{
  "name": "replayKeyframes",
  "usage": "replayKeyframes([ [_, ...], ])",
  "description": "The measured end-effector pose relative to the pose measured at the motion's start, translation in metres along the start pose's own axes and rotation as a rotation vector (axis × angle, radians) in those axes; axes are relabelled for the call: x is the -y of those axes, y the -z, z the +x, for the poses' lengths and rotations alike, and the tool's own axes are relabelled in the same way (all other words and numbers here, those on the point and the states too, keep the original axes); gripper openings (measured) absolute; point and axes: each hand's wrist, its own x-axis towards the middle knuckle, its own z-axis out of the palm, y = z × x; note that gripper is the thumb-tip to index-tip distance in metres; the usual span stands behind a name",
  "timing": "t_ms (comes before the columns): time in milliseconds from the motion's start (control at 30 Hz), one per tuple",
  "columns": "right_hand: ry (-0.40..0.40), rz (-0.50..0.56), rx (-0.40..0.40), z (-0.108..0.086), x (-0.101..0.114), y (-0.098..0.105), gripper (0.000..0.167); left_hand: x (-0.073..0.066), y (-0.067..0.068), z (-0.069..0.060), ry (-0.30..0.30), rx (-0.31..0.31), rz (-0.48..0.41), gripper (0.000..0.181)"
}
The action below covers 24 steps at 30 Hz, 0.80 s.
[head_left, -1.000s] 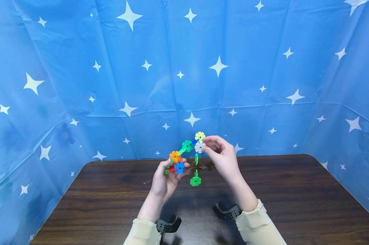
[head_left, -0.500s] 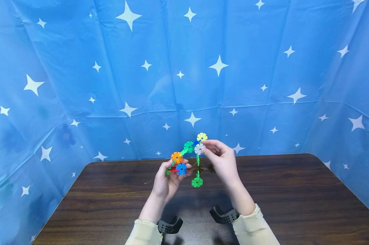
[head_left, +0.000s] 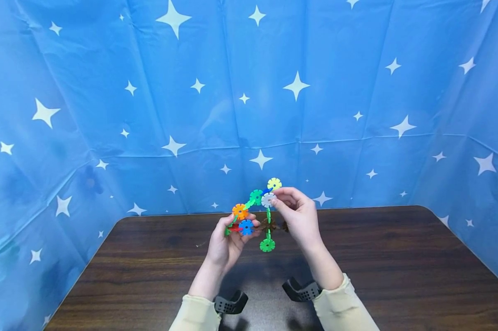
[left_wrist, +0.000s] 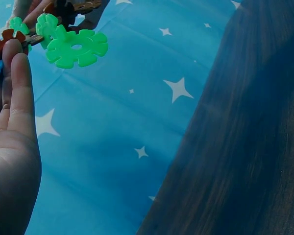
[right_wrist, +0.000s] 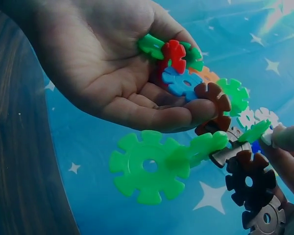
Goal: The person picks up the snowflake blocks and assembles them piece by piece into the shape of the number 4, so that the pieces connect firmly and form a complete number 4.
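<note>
A linked chain of notched plastic snowflake discs hangs between both hands above the table. My left hand (head_left: pixel 223 243) holds its left end, near an orange disc (head_left: pixel 240 211), a blue disc (head_left: pixel 246 227) and a red disc (right_wrist: pixel 174 56). My right hand (head_left: pixel 304 220) pinches a white disc (head_left: pixel 268 200) between thumb and fingers, just below a yellow disc (head_left: pixel 274 184). A bright green disc (right_wrist: pixel 150 166) sticks out toward me from the joined brown discs (right_wrist: pixel 250 181). In the right wrist view, the right fingertips partly hide the white pieces.
A dark wood-grain table (head_left: pixel 149 271) lies under the hands. Blue star-patterned cloth (head_left: pixel 249 115) surrounds it at the back and sides. Each wrist carries a black strapped mount, one at the left wrist (head_left: pixel 231 303) and one at the right wrist (head_left: pixel 301 290).
My left hand and the chain have shifted slightly right, while my right hand has edged left. The white disc now sits further left relative to the yellow one. Both grips stay the same.
</note>
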Motion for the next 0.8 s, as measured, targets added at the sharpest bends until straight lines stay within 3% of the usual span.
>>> replayKeyframes([
  [367, 0.029, -0.124, 0.135, -0.002, 0.001, 0.006, 0.025, 0.0, 0.002, 0.0, -0.006, 0.005, -0.017, 0.033],
  [567, 0.064, -0.183, 0.307, -0.001, -0.007, 0.015, 0.046, -0.001, 0.001, 0.0, -0.017, 0.01, -0.016, 0.033],
  [667, 0.054, -0.154, 0.422, -0.001, -0.01, 0.017, 0.063, -0.001, 0.002, 0.0, -0.022, 0.019, -0.015, 0.034],
  [800, 0.026, -0.085, 0.502, 0.0, -0.012, 0.018, 0.068, -0.001, 0.002, 0.0, -0.031, 0.028, -0.016, 0.034],
])
